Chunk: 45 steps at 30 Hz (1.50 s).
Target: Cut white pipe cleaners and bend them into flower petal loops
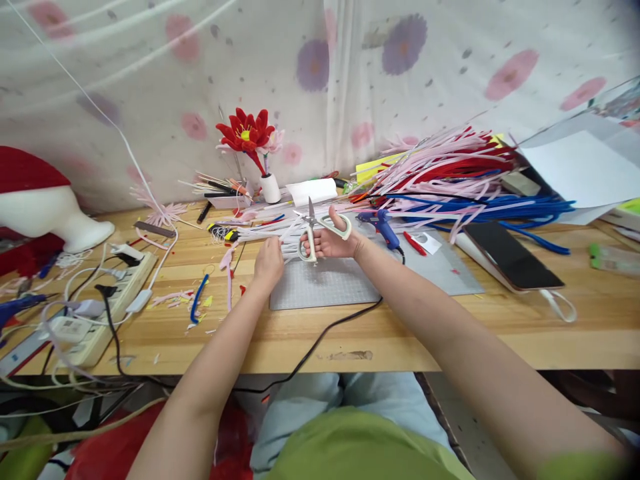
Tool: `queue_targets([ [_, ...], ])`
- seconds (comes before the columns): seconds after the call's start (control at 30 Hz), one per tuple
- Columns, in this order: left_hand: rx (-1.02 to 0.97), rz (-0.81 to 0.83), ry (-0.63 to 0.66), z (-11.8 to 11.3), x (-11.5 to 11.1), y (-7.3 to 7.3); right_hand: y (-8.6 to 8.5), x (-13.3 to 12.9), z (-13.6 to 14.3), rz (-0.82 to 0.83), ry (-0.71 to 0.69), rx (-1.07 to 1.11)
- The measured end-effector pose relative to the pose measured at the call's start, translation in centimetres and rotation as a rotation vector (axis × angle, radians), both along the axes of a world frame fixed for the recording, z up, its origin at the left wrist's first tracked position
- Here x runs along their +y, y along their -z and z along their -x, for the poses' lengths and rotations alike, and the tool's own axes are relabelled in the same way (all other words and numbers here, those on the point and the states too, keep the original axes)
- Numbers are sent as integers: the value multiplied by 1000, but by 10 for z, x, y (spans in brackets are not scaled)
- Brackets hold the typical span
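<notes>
My right hand [334, 241] has its fingers through the handles of white-handled scissors [311, 230], whose blades point away from me and are slightly apart. To its left, my left hand [270, 262] is closed in a pinch on a thin white pipe cleaner [288, 230] that runs up toward the scissors. Its far end is hard to make out against the pale stems behind. Both hands are over the left part of a grey cutting mat [325, 287]. White pipe cleaners [260, 231] lie just beyond my left hand.
A blue glue gun [383, 227] lies right of my hands, its black cord crossing the table front. Bundled pipe cleaners [445, 173] fill the back right, near a phone [513, 255]. A red flower [246, 131] stands in a white vase [271, 189]. At left is a power strip [117, 303].
</notes>
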<state>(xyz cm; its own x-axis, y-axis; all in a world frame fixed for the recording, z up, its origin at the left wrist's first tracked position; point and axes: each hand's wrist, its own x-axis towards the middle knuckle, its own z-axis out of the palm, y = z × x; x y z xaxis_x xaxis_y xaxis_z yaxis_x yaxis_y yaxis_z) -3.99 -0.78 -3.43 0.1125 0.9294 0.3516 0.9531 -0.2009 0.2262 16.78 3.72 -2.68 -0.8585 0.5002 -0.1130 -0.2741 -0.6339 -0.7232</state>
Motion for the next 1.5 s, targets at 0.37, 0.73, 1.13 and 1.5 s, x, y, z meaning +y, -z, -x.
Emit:
queue_targets([
  [0.37,-31,10,64,-5,-5,8,-10,-7,7,36,90,19],
  [0.73,-26,-14,40,-8,-6,5,-15,-8,11,19,204,-8],
  [1.13,-104,-47,-34,-2,5,1,-12,-6,12,-36,215,-114],
  [1.5,138,9,168,9,2,-2,-3,-6,-44,-244,541,-288],
])
